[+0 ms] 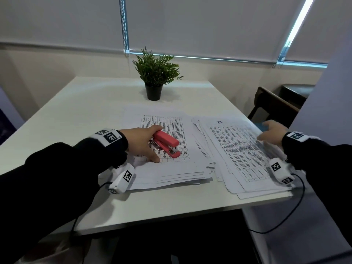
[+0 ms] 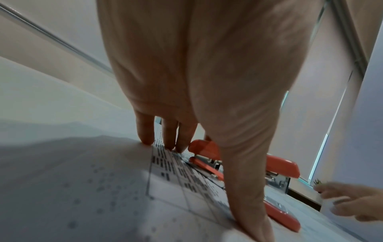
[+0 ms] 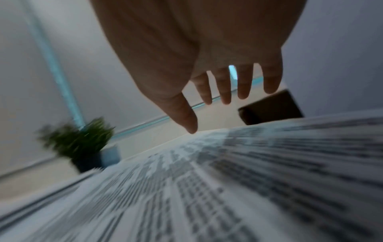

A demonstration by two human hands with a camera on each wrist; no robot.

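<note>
Left hand (image 1: pixel 142 141), fingers curled round the red stapler (image 1: pixel 167 142), which is rested on the left paper stack (image 1: pixel 171 168) at mid-table. Right hand (image 1: pixel 274 131), fingers spread, is held over the right paper stack (image 1: pixel 238 149) at 3 o'clock, possibly touching it. Potted plant (image 1: pixel 155 73) is placed at 12 o'clock, well apart.

A red stapler (image 1: pixel 166 144) is seen at the centre of the frame, laid on the left stack of printed sheets (image 1: pixel 177 168). Its nose is turned to the lower right and its top arm is raised slightly off the base. Its rear end is enclosed by the grip of the left hand (image 1: pixel 140 142). The lower sheets of this stack are fanned out along the bottom edge. A second stack of printed sheets (image 1: pixel 238 149) is spread untidily just beside it at the right, up to the worktop (image 1: pixel 76 115) edge.
</note>
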